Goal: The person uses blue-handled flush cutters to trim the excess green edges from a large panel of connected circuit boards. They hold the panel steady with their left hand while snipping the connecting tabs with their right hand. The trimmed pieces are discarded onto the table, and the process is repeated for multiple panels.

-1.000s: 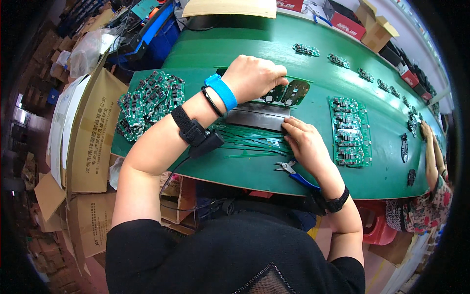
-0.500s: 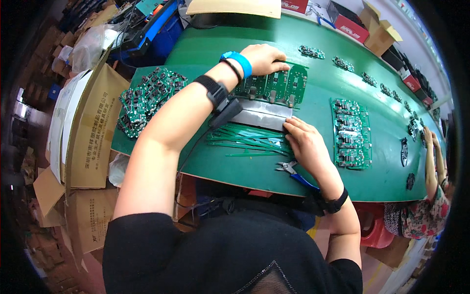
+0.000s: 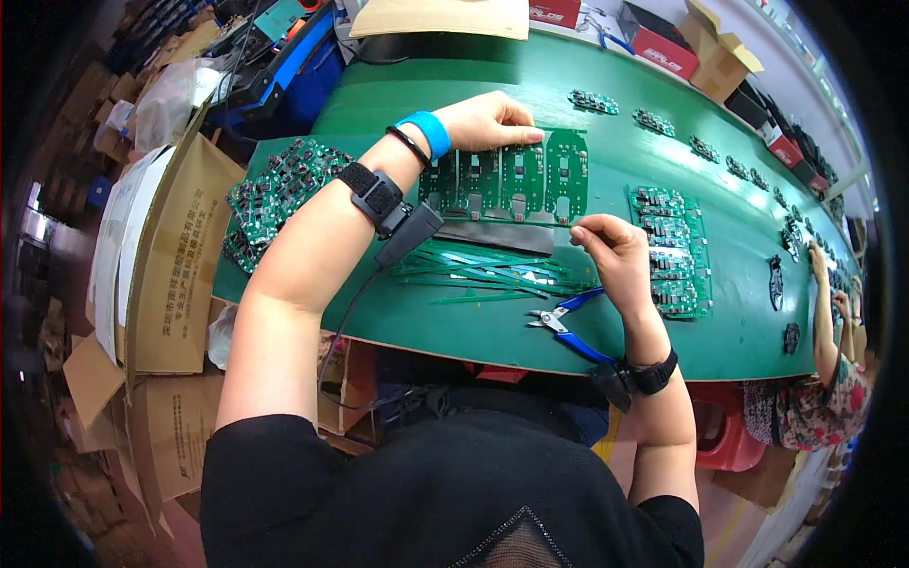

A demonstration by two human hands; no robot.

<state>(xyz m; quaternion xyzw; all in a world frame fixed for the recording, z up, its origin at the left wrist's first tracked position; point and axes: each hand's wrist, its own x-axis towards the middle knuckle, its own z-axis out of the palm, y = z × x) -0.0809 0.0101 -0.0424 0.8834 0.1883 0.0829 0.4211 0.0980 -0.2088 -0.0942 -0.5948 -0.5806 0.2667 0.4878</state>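
Above the grey metal strip [image 3: 497, 235] I hold a green circuit board panel [image 3: 507, 176] off the table, my left hand [image 3: 488, 120] pinching its top edge and my right hand [image 3: 615, 254] gripping the lower right corner, so it hangs flat between them. Snapped-off green slivers [image 3: 492, 275] lie just below the strip, blue-handled cutters [image 3: 566, 327] below those within easy reach.

Circuit panel [image 3: 507, 180] on table [image 3: 739, 331], strips [image 3: 483, 270] before it, pliers [image 3: 568, 327] right
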